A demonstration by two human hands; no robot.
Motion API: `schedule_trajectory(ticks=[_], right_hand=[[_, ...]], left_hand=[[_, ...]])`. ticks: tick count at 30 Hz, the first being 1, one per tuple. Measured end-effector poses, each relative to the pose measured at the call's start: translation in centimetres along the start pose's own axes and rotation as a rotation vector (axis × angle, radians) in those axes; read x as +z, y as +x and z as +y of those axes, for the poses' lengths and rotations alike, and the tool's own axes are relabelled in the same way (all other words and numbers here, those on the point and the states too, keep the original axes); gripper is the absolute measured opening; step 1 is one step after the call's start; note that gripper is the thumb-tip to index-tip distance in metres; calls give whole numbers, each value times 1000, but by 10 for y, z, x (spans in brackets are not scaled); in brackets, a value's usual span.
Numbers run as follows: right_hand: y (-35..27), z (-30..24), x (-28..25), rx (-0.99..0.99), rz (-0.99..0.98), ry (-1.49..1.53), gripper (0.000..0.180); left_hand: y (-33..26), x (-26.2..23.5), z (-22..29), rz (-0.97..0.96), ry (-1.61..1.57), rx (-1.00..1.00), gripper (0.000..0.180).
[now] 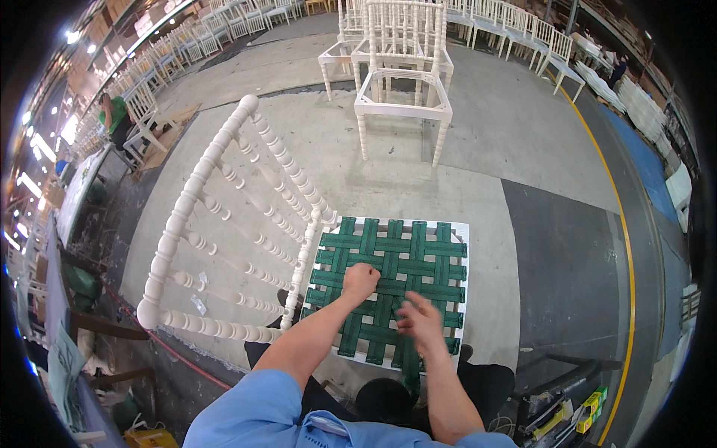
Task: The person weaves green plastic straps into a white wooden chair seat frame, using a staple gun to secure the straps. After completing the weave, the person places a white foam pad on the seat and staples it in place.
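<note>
A white chair frame [464,299] with a turned spindle back [176,224] stands in front of me, its back to the left. Across its seat, green webbing straps [418,246] cross over and under in an open weave. My left hand [361,281] is closed at the middle of the weave, on a strap; its fingertips are mostly hidden. Just right of it, my right hand [422,321] hovers above the seat, fingers apart and slightly blurred. A loose strap end [411,366] hangs over the near edge of the seat.
White chair frames without seats [403,104] stand ahead. Rows of white chairs [515,33] line the back. At far left a person in green [113,116] sits by a chair. Yellow and green boxes [592,409] lie at lower right. A dark round object [386,399] is below me.
</note>
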State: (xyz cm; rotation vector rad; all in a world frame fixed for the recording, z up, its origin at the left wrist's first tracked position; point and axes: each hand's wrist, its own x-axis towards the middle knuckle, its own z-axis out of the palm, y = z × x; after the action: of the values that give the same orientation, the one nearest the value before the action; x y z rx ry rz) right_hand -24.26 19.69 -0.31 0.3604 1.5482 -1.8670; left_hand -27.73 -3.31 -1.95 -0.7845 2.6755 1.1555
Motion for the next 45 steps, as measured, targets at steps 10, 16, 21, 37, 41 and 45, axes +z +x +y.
schedule_trajectory(ticks=[10,16,21,37,41,45], right_hand=[[-6,30,-115,-240,304,-467,60],[-58,46,-111,-144,358,-622,55],[-96,27,-64,-51,295,-1243,54],[-137,-23,-107,229,-185,-249,23],[-139,-61,-119,-153,94,-1311,36],[-107,-77,-48,-575,88,-855,54]], left_hand=[[6,-79,38,269,-791,225,28],[-35,-116,38,222,-1034,281,27],[-45,-124,38,183,-982,252,26],[-76,-94,-14,-91,-1157,86,23],[-73,-87,-22,-310,-1397,99,26],[-76,-69,-26,-348,-1425,-42,29]])
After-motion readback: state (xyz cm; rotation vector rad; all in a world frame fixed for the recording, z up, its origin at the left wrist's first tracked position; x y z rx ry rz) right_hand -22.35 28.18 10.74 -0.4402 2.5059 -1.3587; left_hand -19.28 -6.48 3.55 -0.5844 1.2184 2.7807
